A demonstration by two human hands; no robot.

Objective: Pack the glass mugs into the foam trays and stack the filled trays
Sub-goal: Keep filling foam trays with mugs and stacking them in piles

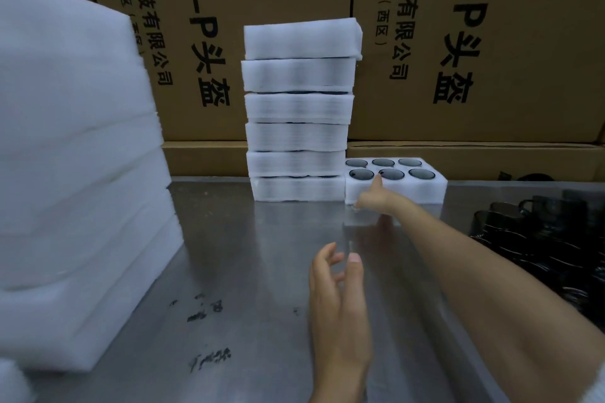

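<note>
My right hand [376, 198] reaches out to the filled foam tray [396, 188] at the far edge of the steel table [262, 255], thumb up against its front top edge, the other fingers curled under at its near left corner; I think they press the foam, but the blur leaves me unsure. Six glass mugs [391, 173] sit in its holes. The tray touches the bottom of the stack of filled trays [299, 111] on its left, six high, backed by cardboard boxes [507, 42]. My left hand [337, 298] hovers over the middle of the table, fingers loosely spread, holding nothing. Bare steel lies open between both hands and the stack. A tall pile of foam sheets [75, 173] walls off the left side; dark loose mugs [540, 239] crowd the right edge.
</note>
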